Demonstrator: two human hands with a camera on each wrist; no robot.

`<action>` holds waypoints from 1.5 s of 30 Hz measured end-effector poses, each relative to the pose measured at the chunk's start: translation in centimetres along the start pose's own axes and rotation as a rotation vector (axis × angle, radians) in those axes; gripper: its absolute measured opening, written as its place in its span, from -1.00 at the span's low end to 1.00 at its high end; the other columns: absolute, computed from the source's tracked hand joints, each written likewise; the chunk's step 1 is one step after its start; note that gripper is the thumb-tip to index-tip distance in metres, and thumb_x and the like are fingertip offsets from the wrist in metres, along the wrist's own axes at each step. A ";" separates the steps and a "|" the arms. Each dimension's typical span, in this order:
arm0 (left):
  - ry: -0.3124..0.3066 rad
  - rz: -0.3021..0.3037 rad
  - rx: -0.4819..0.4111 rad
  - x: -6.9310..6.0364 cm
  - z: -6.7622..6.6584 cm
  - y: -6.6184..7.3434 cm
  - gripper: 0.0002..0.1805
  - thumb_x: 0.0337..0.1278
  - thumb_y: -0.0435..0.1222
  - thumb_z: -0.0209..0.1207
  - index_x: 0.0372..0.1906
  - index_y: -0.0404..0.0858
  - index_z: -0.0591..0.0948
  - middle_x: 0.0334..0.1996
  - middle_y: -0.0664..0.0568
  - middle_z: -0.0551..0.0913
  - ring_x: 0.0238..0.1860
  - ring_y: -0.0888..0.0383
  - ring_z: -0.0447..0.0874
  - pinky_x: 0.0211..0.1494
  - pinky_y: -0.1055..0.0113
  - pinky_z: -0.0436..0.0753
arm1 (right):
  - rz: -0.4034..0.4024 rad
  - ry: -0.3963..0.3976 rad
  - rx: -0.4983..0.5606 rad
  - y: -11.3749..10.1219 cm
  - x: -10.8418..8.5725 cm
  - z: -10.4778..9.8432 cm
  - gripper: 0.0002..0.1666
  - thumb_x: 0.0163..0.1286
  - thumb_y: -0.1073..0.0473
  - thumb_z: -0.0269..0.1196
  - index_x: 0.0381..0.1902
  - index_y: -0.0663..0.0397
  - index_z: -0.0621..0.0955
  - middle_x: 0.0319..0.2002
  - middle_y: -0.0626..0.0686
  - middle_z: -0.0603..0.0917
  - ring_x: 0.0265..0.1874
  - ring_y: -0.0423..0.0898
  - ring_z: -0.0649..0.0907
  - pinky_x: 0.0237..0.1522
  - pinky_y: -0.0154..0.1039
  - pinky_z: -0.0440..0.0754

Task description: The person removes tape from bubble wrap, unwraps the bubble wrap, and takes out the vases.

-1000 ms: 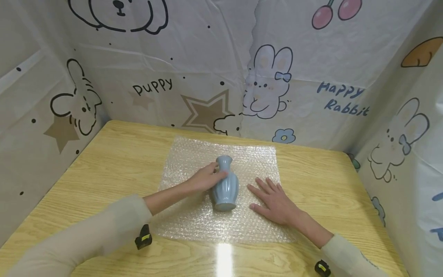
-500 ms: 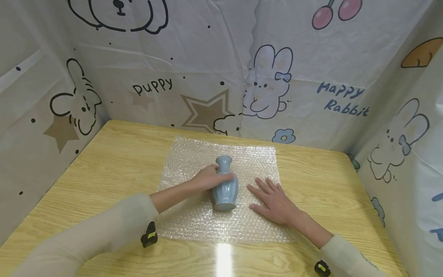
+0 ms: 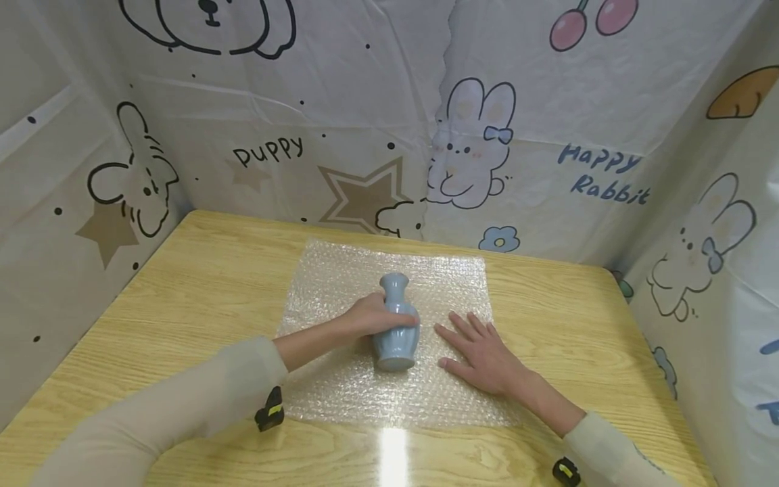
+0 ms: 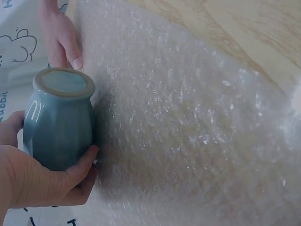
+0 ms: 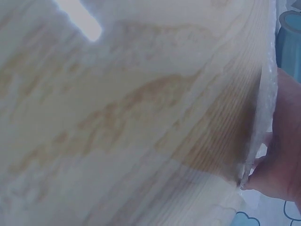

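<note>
A pale blue glazed vase (image 3: 397,341) lies on its side on a sheet of bubble wrap (image 3: 341,270), its mouth toward the back and its base toward me. My left hand (image 3: 368,316) grips the vase around its body from the left, thumb across the top. In the left wrist view the fingers (image 4: 82,172) curl round the vase (image 4: 61,127) on the near side. To the right of the vase, my right hand (image 3: 483,358) rests flat on the bubble wrap with fingers spread. Only part of that hand (image 5: 287,141) shows in the right wrist view, at the wrap's edge.
The wood-grain table (image 3: 219,270) extends around the wrap on all sides. A printed curtain (image 3: 365,101) with cartoon animals hangs behind it and along both sides. Black straps with yellow marks sit by each sleeve.
My left hand has shifted slightly right, and its thumb has slid from near the neck down across the vase's body. The vase and my right hand look unmoved.
</note>
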State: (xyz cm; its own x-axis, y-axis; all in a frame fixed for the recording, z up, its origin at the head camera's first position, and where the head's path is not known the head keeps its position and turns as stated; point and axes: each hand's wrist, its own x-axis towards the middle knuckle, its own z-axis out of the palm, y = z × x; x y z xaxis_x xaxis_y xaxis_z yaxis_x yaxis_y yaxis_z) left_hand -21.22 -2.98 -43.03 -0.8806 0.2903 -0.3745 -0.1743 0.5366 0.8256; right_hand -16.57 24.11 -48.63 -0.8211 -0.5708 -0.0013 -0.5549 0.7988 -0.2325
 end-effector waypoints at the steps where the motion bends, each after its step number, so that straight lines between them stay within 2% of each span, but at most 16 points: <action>1: 0.000 -0.004 0.001 0.0 0.0 0.0 -0.16 -0.07 0.05 0.46 0.15 -0.45 0.44 -0.26 -0.12 0.63 -0.31 0.01 0.68 -0.20 0.20 0.71 | 0.001 -0.002 -0.002 0.0 0.0 0.0 -0.23 0.52 -0.32 0.01 0.55 -0.17 0.26 0.55 0.17 0.11 0.49 0.34 0.03 0.37 0.43 -0.01; 9: 0.014 -0.013 0.004 -0.4 0.6 0.1 0.04 -0.15 0.00 0.51 0.33 -0.49 0.28 -0.13 -0.20 0.59 -0.25 -0.03 0.67 -0.19 0.15 0.73 | 0.002 -0.003 0.006 0.0 0.0 0.0 -0.24 0.52 -0.29 0.02 0.55 -0.16 0.26 0.55 0.18 0.11 0.49 0.34 0.01 0.36 0.44 -0.01; 14: 0.031 -0.018 0.016 -0.5 0.6 -0.1 0.04 -0.13 0.02 0.51 0.34 -0.48 0.28 -0.11 -0.19 0.60 -0.22 -0.03 0.66 -0.15 0.15 0.72 | 0.006 -0.008 0.013 0.0 0.0 0.1 -0.23 0.52 -0.30 0.02 0.56 -0.18 0.24 0.56 0.17 0.09 0.50 0.32 0.00 0.37 0.44 -0.02; 19: 0.035 0.010 0.019 -1.2 0.5 0.3 0.04 -0.16 -0.02 0.53 0.36 -0.45 0.28 -0.08 -0.19 0.60 -0.20 -0.03 0.66 -0.14 0.12 0.72 | 0.005 -0.003 0.009 0.1 0.0 0.1 -0.23 0.52 -0.30 0.02 0.56 -0.17 0.25 0.55 0.17 0.10 0.50 0.33 0.01 0.37 0.44 -0.02; 27: -0.016 0.109 0.074 -2.5 0.7 1.0 0.01 -0.21 -0.09 0.57 0.34 -0.32 0.27 -0.01 -0.19 0.60 -0.15 -0.05 0.68 -0.09 0.05 0.72 | -0.004 0.007 0.009 0.1 0.1 0.0 -0.25 0.52 -0.26 0.06 0.54 -0.14 0.28 0.54 0.20 0.14 0.48 0.37 0.04 0.35 0.46 0.03; 32: -0.046 0.125 0.091 -3.2 0.6 1.2 0.06 -0.23 -0.14 0.59 0.41 -0.32 0.26 0.06 -0.20 0.60 -0.04 -0.09 0.65 0.04 0.00 0.67 | -0.003 0.006 0.015 0.0 0.0 0.0 -0.26 0.51 -0.25 0.07 0.54 -0.15 0.29 0.53 0.20 0.15 0.48 0.37 0.05 0.35 0.46 0.03; 36: -0.088 0.141 0.103 -3.6 0.3 1.3 0.06 -0.25 -0.20 0.60 0.41 -0.36 0.28 0.05 -0.15 0.61 0.02 -0.10 0.63 0.13 -0.03 0.61 | -0.005 0.014 0.017 0.0 -0.1 -0.1 -0.26 0.51 -0.24 0.08 0.54 -0.15 0.30 0.53 0.20 0.16 0.48 0.37 0.06 0.35 0.46 0.03; 41: -0.122 0.175 0.156 -4.0 0.2 1.6 0.08 -0.30 -0.20 0.62 0.41 -0.34 0.29 0.01 -0.11 0.62 0.02 -0.08 0.63 0.14 -0.03 0.61 | -0.002 0.019 0.022 0.0 -0.1 0.0 -0.26 0.51 -0.26 0.07 0.53 -0.14 0.31 0.53 0.20 0.15 0.48 0.37 0.04 0.35 0.45 0.01; 45: -0.139 0.228 0.184 -4.3 0.3 1.6 0.06 -0.32 -0.20 0.62 0.38 -0.34 0.32 -0.02 -0.09 0.64 -0.03 -0.05 0.65 0.09 0.00 0.64 | -0.008 0.028 0.022 0.1 -0.1 0.0 -0.26 0.51 -0.26 0.07 0.52 -0.12 0.32 0.52 0.22 0.16 0.47 0.39 0.05 0.34 0.48 0.02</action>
State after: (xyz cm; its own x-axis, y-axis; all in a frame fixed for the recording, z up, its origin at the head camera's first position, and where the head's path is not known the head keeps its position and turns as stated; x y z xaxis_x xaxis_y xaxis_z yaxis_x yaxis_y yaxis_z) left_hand -17.62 -3.12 -40.20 -0.8170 0.5181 -0.2533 0.1145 0.5762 0.8093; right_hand -16.52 24.20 -48.68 -0.8203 -0.5713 0.0274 -0.5586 0.7898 -0.2536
